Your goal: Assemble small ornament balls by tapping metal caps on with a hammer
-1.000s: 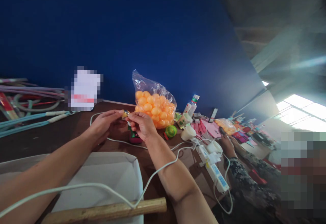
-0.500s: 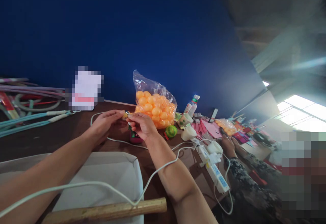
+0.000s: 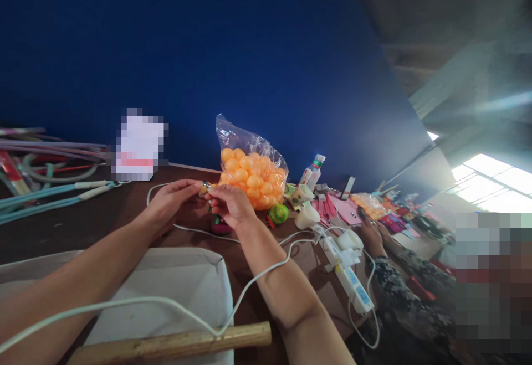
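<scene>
Both of my hands meet above the dark wooden table [image 3: 75,226]. My left hand [image 3: 172,201] and my right hand [image 3: 230,204] each pinch a small yellowish piece with a metal tip [image 3: 204,188] between their fingertips. Just behind them stands a clear plastic bag of orange balls [image 3: 251,174]. A small red and green object [image 3: 219,224] lies on the table under my right hand, partly hidden.
A white cable [image 3: 266,268] crosses my right forearm toward a white power strip [image 3: 351,276]. A white tray [image 3: 178,287] and a wooden handle [image 3: 174,343] lie close to me. Cups, a bottle [image 3: 313,171] and pink papers [image 3: 347,210] sit right, near another person's hand [image 3: 372,235]. Teal hoops [image 3: 50,196] lie left.
</scene>
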Demonstrator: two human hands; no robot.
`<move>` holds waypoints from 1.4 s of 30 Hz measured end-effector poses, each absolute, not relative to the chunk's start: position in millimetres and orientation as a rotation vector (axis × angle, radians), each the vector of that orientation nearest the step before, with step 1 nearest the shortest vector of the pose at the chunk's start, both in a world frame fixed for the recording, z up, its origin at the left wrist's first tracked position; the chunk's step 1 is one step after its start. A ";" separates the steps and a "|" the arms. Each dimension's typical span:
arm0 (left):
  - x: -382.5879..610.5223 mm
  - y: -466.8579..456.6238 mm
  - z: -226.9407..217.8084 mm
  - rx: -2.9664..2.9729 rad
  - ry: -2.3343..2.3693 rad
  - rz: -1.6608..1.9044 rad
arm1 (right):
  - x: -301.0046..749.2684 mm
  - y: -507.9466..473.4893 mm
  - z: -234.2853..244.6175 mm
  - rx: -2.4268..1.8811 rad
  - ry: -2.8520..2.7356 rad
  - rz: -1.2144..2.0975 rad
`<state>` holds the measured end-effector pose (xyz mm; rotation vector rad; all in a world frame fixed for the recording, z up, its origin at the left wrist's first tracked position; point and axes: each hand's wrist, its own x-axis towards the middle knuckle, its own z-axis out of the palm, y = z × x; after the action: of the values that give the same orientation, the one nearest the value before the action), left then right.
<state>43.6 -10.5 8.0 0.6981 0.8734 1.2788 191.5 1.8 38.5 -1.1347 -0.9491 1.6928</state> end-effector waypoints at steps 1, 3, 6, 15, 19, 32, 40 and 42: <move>43.4 -10.2 7.5 0.701 0.877 1.279 | 191.3 2.0 38.4 -1.138 -0.951 1.692; 43.3 -9.7 6.6 0.712 0.882 1.281 | 191.2 2.4 37.9 -1.136 -0.956 1.690; 43.2 -9.1 5.3 0.715 0.866 1.279 | 190.9 2.7 37.1 -1.125 -0.963 1.688; 43.8 -10.3 6.1 0.709 0.859 1.286 | 190.3 2.4 37.2 -1.130 -0.959 1.688; 44.0 -11.7 7.1 0.703 0.840 1.281 | 190.7 3.3 36.1 -1.125 -0.949 1.704; 44.2 -12.7 9.0 0.783 0.917 1.285 | 188.7 2.5 36.3 -1.140 -0.951 1.687; 45.1 -12.1 8.2 0.782 0.901 1.262 | 189.5 2.7 35.9 -1.155 -0.960 1.687; 44.7 -11.0 6.5 0.770 0.898 1.265 | 189.4 2.7 36.6 -1.162 -0.960 1.690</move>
<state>44.7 -11.0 6.5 0.7696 0.8984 1.2655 189.4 2.7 36.6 -1.1619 -0.9602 1.6898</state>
